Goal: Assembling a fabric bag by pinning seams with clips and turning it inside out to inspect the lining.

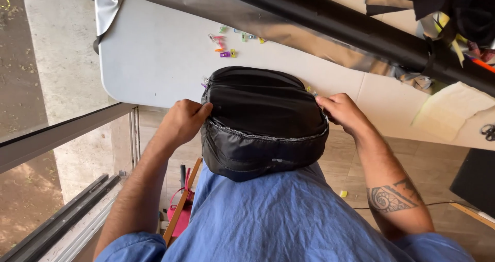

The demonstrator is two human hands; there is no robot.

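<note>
Left hand (181,121) pinches black padded bag (263,123) edge, fingers clamped; right hand (344,112) likewise opposite. Advise even tension, seam between fingertips. Coloured clips (227,44) beyond fingers.

A black fabric bag (263,120), rounded and puffy like a small padded pouch, lies half on the edge of the white tabletop (154,61) and half overhanging toward the person. Its upper panel is matte and creased, its lower side shinier, with a pale stitched seam between.
</note>
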